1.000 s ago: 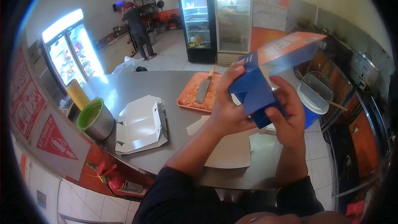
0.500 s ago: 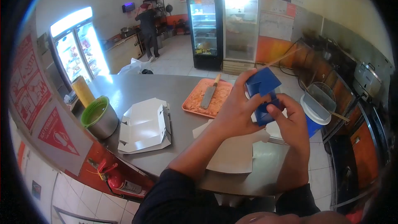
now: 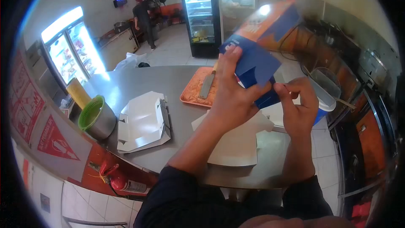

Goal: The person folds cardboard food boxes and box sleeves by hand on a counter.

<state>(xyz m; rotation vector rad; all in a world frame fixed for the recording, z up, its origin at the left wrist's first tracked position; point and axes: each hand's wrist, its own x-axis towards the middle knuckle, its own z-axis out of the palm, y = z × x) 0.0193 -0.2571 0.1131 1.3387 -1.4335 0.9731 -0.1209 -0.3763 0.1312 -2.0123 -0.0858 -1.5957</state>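
Your left hand (image 3: 238, 97) has its fingers clasped around a blue-and-orange box (image 3: 258, 59), raised over the counter (image 3: 181, 126) at two o'clock. Your right hand (image 3: 298, 105) has fingertips at its lower corner; you cannot tell whether they grip. A white box (image 3: 143, 120) lies at eight.

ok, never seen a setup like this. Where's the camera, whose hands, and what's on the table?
There's no machine here: these are a person's own bare hands. Every picture comes from one camera worn on that person's head, looking forward and down, so the sleeves enter from the bottom.

The left hand grips a blue-and-orange carton; the fingertips of the right hand are at its lower end.

On the metal table are an open white box, flat pale cardboard, a metal pot with a green basket in it, and a pink tray with a flat-bladed tool across it.
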